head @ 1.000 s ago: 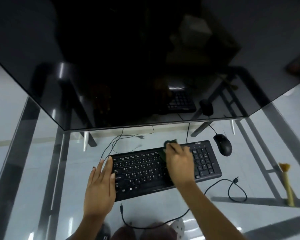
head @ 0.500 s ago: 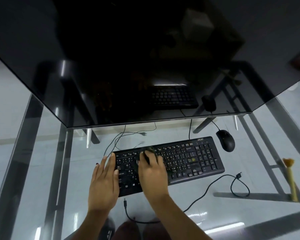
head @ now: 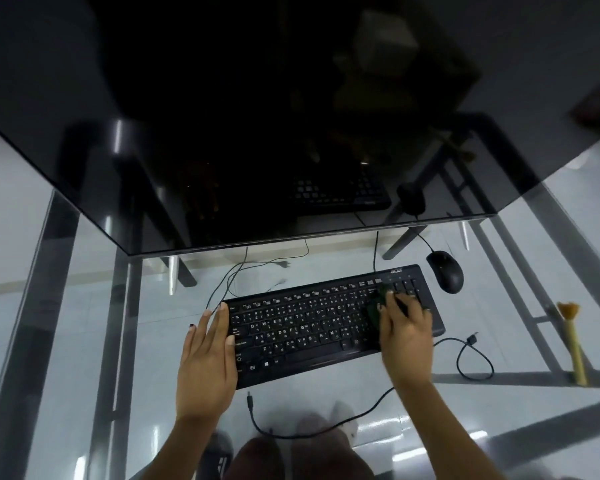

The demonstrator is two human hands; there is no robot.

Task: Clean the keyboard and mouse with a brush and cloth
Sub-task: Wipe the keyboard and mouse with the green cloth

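Left hand (head: 205, 358) lies flat, fingers straight, on the keyboard (head: 326, 323) left end, likely to stop sliding on the glass worktop (head: 84, 306). Right hand (head: 406, 327) presses dark cloth (head: 376, 304) onto right-side keys; grip unclear. Mouse (head: 445, 276) far right, brush (head: 573, 341) idle right.

A black keyboard (head: 329, 323) with white legends is laid flat on the glass counter (head: 378, 386), slightly skewed, its right end farther away. A dark cloth (head: 376, 306) is pressed onto its right-hand keys. A black mouse (head: 445, 276) is set just beyond the right corner. A pale-handled brush (head: 573, 341) is laid well apart, bristles away
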